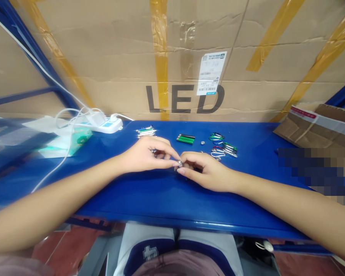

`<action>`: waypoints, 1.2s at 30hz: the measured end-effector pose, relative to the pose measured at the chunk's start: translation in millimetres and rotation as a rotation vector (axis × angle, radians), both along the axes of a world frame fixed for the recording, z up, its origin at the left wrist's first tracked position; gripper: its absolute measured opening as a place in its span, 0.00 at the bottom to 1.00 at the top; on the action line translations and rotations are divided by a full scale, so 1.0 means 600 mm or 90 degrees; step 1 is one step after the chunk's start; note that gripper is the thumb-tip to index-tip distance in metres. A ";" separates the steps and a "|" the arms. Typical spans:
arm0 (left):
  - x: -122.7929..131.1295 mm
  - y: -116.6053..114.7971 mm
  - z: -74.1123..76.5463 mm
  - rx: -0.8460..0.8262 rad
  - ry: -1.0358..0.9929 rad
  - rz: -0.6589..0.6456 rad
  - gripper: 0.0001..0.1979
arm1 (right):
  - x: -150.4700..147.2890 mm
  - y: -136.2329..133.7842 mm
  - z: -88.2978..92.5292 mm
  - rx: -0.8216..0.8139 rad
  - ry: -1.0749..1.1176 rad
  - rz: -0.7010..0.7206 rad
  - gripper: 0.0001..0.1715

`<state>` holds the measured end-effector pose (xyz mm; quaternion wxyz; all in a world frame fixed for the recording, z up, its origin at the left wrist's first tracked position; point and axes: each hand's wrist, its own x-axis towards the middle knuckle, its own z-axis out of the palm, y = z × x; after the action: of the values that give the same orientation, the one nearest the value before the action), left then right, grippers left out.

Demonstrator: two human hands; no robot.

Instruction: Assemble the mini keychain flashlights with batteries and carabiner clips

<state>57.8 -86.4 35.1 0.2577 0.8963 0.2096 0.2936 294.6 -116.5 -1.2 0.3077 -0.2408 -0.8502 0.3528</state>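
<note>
My left hand (pixel 149 155) and my right hand (pixel 202 168) meet at the middle of the blue table (pixel 161 191). Both pinch a small silver metal part (pixel 179 164) between their fingertips, and the fingers of each hand are curled closed. Behind the hands lie a bundle of silver tubes (pixel 146 132), a few green and black tubes (pixel 185 138), a small round silver piece (pixel 202 143) and a heap of coloured carabiner clips (pixel 222 147).
A white power strip (pixel 105 124) with white cables and a teal packet (pixel 67 143) sit at the back left. A large cardboard box (pixel 189 57) marked LED stands behind the table. A smaller cardboard box (pixel 319 124) is at the right.
</note>
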 end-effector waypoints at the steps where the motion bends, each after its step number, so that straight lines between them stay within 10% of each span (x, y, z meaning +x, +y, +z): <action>1: 0.000 0.000 0.000 -0.003 0.002 0.003 0.08 | 0.000 0.000 0.000 0.000 -0.001 0.000 0.14; 36: 0.009 -0.002 -0.009 -0.211 -0.095 -0.004 0.09 | 0.000 -0.001 0.000 -0.019 -0.004 -0.001 0.11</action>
<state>63.0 -87.4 29.6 0.4180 0.8177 0.2327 0.3200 294.6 -116.9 -1.1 0.3015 -0.2469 -0.8459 0.3642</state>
